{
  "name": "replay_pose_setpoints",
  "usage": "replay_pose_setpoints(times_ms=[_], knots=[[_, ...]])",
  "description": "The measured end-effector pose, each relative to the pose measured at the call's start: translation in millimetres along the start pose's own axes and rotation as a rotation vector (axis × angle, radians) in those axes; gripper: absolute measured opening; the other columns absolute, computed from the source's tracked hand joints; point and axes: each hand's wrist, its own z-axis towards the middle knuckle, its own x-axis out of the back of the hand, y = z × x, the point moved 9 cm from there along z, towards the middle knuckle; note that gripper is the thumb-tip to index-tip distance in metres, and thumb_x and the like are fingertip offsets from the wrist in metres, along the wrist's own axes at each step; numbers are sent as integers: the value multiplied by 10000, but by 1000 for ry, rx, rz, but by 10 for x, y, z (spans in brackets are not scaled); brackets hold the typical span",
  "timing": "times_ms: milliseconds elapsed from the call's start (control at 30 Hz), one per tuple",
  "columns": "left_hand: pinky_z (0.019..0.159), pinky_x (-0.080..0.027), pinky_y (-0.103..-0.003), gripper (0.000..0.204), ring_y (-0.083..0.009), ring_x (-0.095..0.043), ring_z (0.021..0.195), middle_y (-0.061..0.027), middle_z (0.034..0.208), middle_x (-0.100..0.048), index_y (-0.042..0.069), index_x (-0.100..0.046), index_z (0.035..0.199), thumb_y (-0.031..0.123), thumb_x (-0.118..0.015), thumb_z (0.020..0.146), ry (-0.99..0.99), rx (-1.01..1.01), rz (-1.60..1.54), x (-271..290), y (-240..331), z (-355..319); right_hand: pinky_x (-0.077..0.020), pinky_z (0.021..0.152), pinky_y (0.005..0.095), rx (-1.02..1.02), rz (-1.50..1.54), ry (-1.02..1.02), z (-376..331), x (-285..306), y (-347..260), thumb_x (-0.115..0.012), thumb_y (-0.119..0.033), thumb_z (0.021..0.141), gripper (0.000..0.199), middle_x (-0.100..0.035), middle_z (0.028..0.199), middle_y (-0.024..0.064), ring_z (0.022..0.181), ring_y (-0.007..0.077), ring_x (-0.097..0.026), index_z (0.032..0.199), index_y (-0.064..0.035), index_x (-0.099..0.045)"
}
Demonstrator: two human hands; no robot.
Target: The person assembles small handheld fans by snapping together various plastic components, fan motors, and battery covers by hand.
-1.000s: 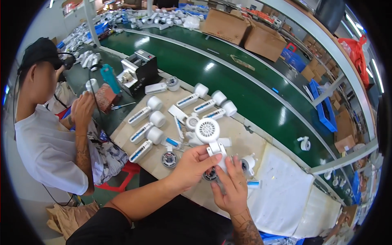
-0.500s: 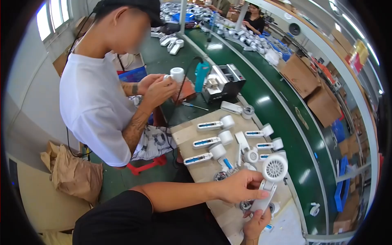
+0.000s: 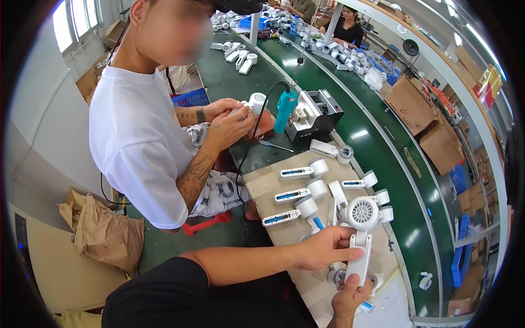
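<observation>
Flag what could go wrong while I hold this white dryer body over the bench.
The left hand and right hand grip only the handle of the white dryer body, so its round head could tip. It hangs close above the row of unfinished dryers; a swing might knock them.

Beside us sits a person in a white T-shirt [image 3: 131, 136], and near them on the green conveyor belt [image 3: 383, 164] we see a teal power screwdriver [image 3: 284, 109] hanging by a black machine [image 3: 314, 115]. On the cardboard-topped counter [image 3: 268, 183] lie white hair-dryer parts in rows [image 3: 295, 194]. Past the belt we see brown cardboard boxes [image 3: 424, 117], and a crumpled paper bag [image 3: 104, 232] rests on the floor.
</observation>
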Motion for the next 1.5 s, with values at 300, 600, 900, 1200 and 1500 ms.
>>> replay_pose_setpoints(times_ms=[300,600,900,1200,1500], knots=[[649,-543,-398,296,-297,-695,691,-183,780,-686,22,-691,898,291,-754,790,616,-238,1546,1315,1743,59,-442,604,342,-110,-475,278,-207,1776,435,-449,-302,1019,418,-596,697,90,639,196,-537,874,23,-670],[799,-558,-441,258,-358,-694,846,-186,891,-713,71,-728,909,250,-733,724,463,201,1948,2503,1112,105,-500,625,480,-293,-1026,520,-1135,2854,1554,-627,-321,940,323,-678,790,206,668,403,-613,860,-14,-688],[930,-513,-390,532,-340,-667,1044,-226,1146,-673,-12,-649,1187,232,-796,737,618,-66,1830,2484,1139,-268,-517,619,444,-276,-937,539,-1089,2880,1782,-696,-318,907,308,-670,747,173,652,331,-636,831,-20,-685],[956,-434,-350,483,-219,-576,979,-129,1046,-608,-35,-459,1348,111,-660,934,1145,-373,1644,2288,564,-1963,-428,573,279,-551,-602,756,-1077,3245,2148,-686,-132,859,179,-584,622,50,614,104,-510,764,5,-623],[854,-483,-307,295,-159,-604,944,-136,1049,-658,-57,-594,1136,159,-662,946,1033,617,994,2858,-1789,-4096,-492,919,407,-110,-1217,458,1124,3615,2165,-803,-199,743,555,-612,1159,189,1066,341,-589,1227,-47,-578]])
